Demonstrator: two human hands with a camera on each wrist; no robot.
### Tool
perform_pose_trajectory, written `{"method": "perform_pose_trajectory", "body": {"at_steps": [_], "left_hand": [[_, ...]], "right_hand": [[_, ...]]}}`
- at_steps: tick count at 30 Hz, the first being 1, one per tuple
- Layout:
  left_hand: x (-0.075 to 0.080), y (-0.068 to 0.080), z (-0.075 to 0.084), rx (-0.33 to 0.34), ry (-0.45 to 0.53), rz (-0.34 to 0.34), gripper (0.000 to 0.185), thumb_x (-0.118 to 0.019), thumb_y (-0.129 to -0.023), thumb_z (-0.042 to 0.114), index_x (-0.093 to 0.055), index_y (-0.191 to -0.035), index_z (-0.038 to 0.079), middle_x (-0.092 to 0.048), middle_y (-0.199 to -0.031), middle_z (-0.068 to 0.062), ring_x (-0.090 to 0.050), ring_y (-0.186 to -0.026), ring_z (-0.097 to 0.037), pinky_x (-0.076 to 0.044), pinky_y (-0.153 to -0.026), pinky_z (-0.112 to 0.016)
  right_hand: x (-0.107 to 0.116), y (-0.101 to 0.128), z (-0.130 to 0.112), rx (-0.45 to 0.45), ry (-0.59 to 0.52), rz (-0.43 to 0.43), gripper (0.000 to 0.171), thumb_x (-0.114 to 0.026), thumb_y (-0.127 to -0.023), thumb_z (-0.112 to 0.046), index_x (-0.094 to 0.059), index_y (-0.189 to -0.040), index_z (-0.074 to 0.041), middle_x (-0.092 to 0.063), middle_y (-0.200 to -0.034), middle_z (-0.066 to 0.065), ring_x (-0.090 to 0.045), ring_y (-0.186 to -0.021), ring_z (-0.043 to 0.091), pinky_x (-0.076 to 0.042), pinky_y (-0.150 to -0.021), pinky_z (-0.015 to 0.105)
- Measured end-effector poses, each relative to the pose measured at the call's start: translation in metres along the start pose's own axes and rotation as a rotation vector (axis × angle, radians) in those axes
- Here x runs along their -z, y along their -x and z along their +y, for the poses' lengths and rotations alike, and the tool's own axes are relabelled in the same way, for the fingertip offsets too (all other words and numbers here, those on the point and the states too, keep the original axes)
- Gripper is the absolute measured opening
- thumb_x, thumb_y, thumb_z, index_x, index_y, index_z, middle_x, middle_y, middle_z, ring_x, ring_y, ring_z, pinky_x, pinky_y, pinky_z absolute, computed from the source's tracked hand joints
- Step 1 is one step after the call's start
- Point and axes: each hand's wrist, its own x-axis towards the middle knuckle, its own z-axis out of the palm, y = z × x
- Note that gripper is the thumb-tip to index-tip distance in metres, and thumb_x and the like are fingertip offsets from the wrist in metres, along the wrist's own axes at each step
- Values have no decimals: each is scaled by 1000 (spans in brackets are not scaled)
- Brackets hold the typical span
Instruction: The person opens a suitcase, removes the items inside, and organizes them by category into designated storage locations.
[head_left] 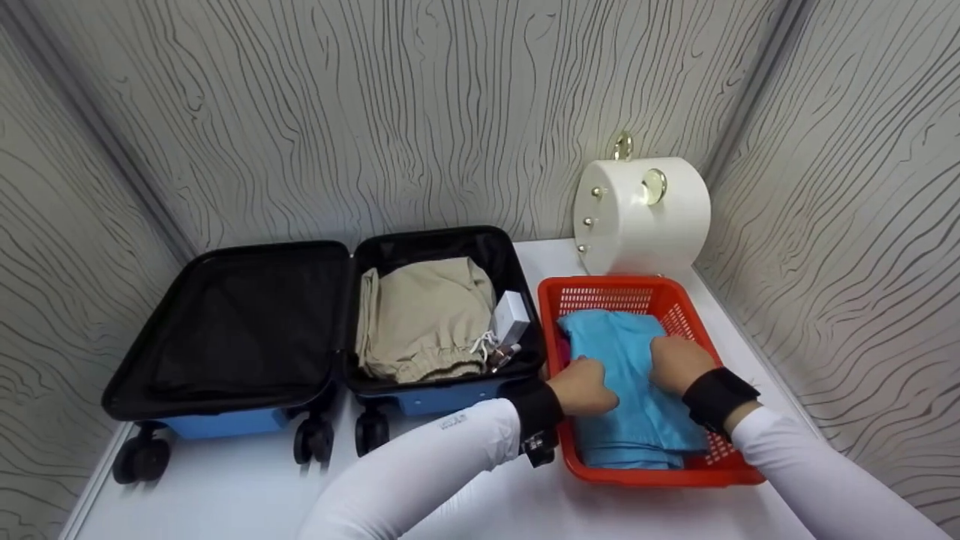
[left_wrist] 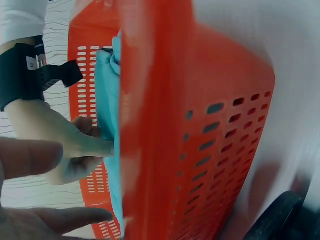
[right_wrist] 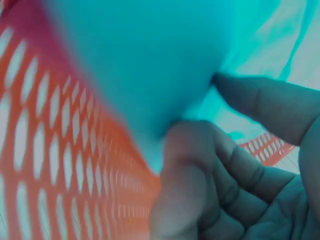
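- Pinching one blue cloth (head_left: 628,367) inside one red basket (head_left: 637,477) with right hand (head_left: 679,364).
- Spreading fingers of left hand (head_left: 583,386) wide over basket's left rim.
- In head view alone: one white cylinder (head_left: 652,232) behind basket.

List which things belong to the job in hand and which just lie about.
In hand: blue cloth, pinched by the right hand; basket around it; left hand, over the basket.

Seemingly lying about, no hand on them: suitcase, beige garment and white box inside it, white cylinder.
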Motion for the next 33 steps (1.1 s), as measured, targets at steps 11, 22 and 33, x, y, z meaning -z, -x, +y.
{"method": "perform_pose_trajectory", "body": {"at_steps": [11,22,33], "left_hand": [[35,28,10,45,148,32,37,-75,-98,23,-73,-126,-1,-75,-119,-6,-65,-97,-14,-58,-88,-27],[109,28,-25,-43,430,445,16,-67,-98,7,-76,-109,-1,-76,-100,-10,-61,-82,-10,-53,-77,-23],[179,35,-130,190,254,548,21,-61,-96,17,-71,-101,0,-73,-100,-14,-67,-87,-27,-58,-80,-39]], "right_hand": [[-3,-18,-10,39,-83,-75,10,-68,-83,1,-59,-79,-3,-52,-68,8,-52,-60,26,-42,-56,37],[41,-43,-55,22,-395,91,32,-72,-103,-22,-69,-77,-5,-55,-60,2,-56,-55,17,-46,-53,29],[72,-84,-138,140,-782,156,29,-70,-105,-18,-76,-85,2,-72,-71,11,-70,-59,16,-58,-56,22]]}}
